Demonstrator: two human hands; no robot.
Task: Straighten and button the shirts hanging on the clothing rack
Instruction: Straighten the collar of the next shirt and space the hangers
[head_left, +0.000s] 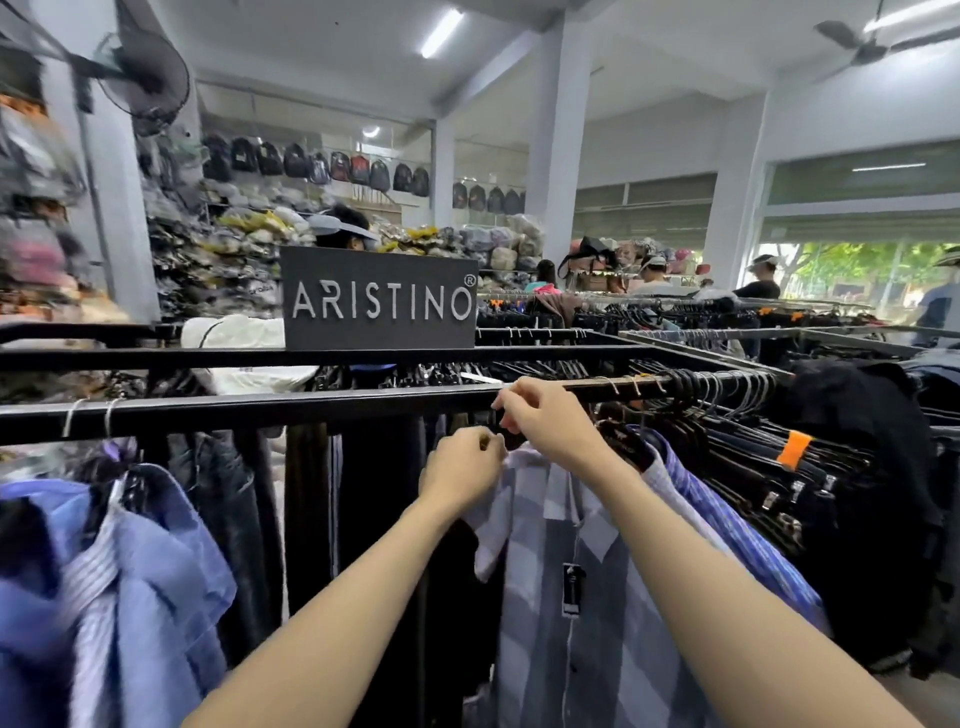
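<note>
A grey and white checked shirt (582, 613) hangs in front of me from the black rack rail (249, 410), a black tag dangling on its front. My left hand (462, 470) pinches the shirt's collar at the left side. My right hand (545, 415) reaches just above it, fingers curled around the top of the hanger under the rail. To the right hang a purple-blue striped shirt (727, 525) and many dark garments on black hangers (727, 400). Blue shirts (135, 571) hang at the left.
A dark sign reading ARISTINO (379, 299) stands on the rack's upper bar. More racks (727, 332) stretch to the right. Several people (761, 283) stand behind them. Piled goods and hung backpacks (311, 166) fill the back wall. White pillars (558, 135) stand beyond.
</note>
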